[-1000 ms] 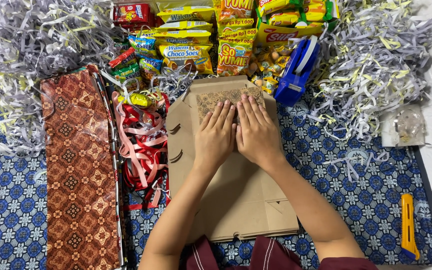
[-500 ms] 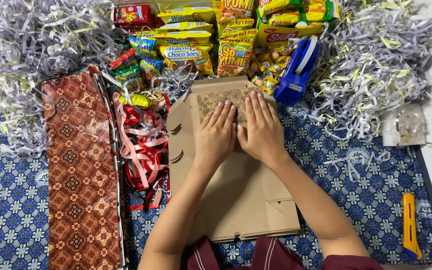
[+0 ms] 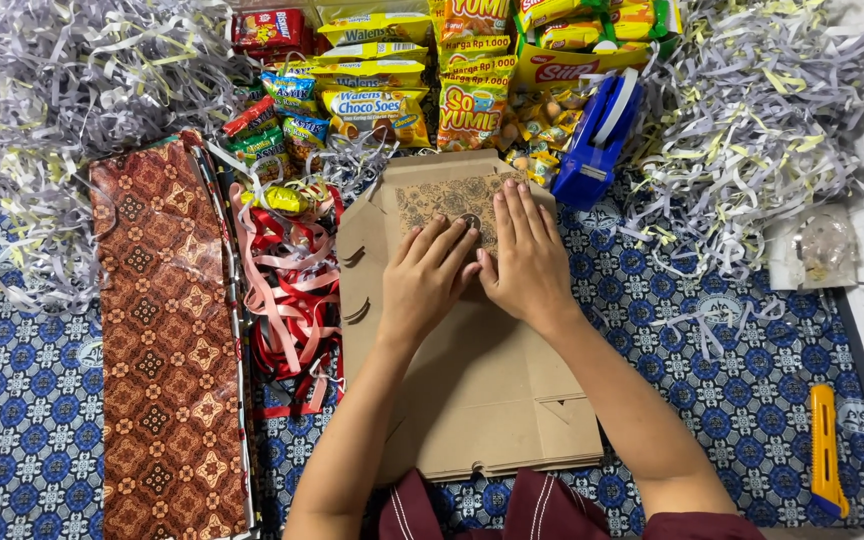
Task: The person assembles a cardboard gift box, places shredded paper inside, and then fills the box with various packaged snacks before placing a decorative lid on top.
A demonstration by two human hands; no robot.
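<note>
A flat, unfolded brown cardboard box (image 3: 482, 400) with a dark floral print at its far end lies on the patterned blue cloth (image 3: 22, 400) in front of me. My left hand (image 3: 427, 280) and my right hand (image 3: 522, 255) both rest palm down on the box, side by side over the printed area, fingers together and pointing away from me. Neither hand grips anything; they press flat on the cardboard.
A brown batik wrapping sheet (image 3: 167, 340) lies left of the box, with red and pink ribbons (image 3: 287, 290) between them. Snack packets (image 3: 392, 70) and a blue tape dispenser (image 3: 597, 140) sit beyond. Shredded paper (image 3: 762, 120) piles at both far corners. A yellow utility knife (image 3: 825, 450) lies right.
Both hands have slid slightly toward me along the box, uncovering more of the floral print. The box has not moved.
</note>
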